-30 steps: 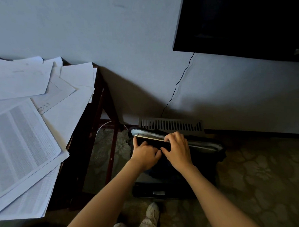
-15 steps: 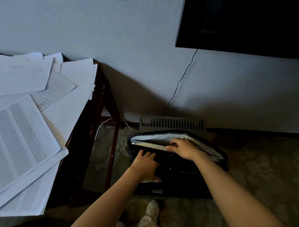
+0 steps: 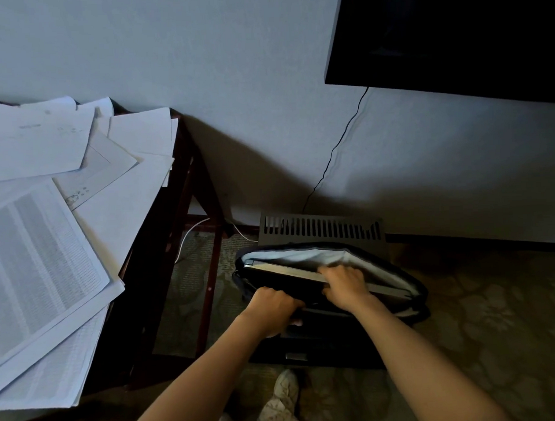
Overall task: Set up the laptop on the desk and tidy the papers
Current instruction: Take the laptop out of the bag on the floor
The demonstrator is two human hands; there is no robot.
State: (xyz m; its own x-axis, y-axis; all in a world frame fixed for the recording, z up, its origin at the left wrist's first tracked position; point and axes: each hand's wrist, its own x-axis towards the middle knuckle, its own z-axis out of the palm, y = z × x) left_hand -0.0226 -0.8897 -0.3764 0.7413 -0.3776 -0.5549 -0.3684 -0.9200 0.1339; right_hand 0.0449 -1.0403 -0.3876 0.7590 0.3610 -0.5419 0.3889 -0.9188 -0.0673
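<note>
A black laptop bag stands open on the carpet by the wall, its pale lining showing. The laptop sits inside, its silver top edge poking out. My right hand grips that top edge near its middle. My left hand grips the bag's near front lip, fingers curled over it. Loose white papers lie scattered across the dark wooden desk at the left, some hanging over its edge.
A dark floor vent grille stands against the wall right behind the bag. A black wall-mounted screen hangs at upper right with a thin cable running down. A white cord lies under the desk. My shoes stand below the bag.
The bag's mouth has been pulled wider open. My left hand dropped from the laptop's edge to the bag's front lip. My right hand closed over the laptop's top edge.
</note>
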